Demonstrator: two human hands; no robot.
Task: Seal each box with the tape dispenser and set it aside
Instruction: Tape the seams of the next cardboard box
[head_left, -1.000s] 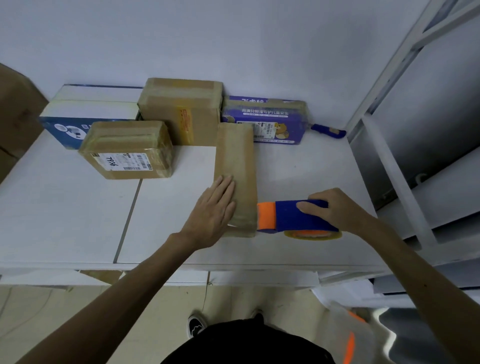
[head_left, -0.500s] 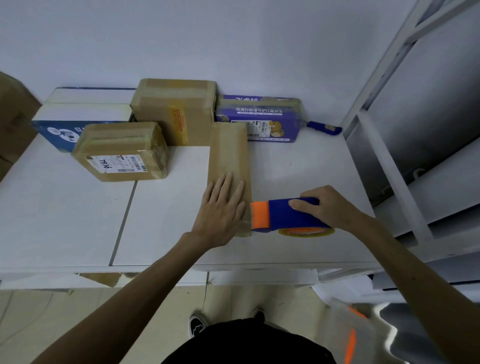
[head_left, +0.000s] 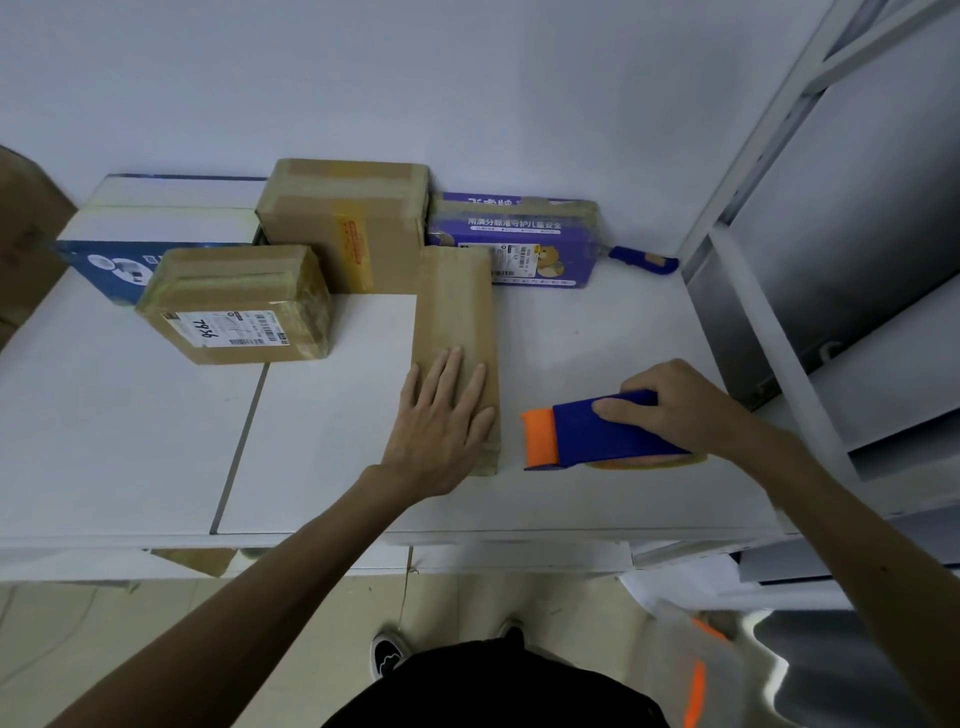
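Observation:
A long, flat brown box (head_left: 457, 306) lies on the white table (head_left: 130, 441), running away from me. My left hand (head_left: 441, 421) presses flat on its near end with straight fingers. My right hand (head_left: 675, 405) grips a blue tape dispenser (head_left: 597, 436) with an orange front, just right of the box's near end. A small gap separates the dispenser's orange tip from the box.
A labelled brown box (head_left: 239, 304) sits at the left. A taller brown box (head_left: 348, 223), a purple box (head_left: 514, 241) and a white-and-blue box (head_left: 156, 223) stand along the back wall. A blue handle (head_left: 644, 260) lies at the back right. Metal shelving (head_left: 769, 322) borders the right.
The dispenser in my right hand has pulled away to the right from the box's near end, opening a gap. My left hand slid further onto the box.

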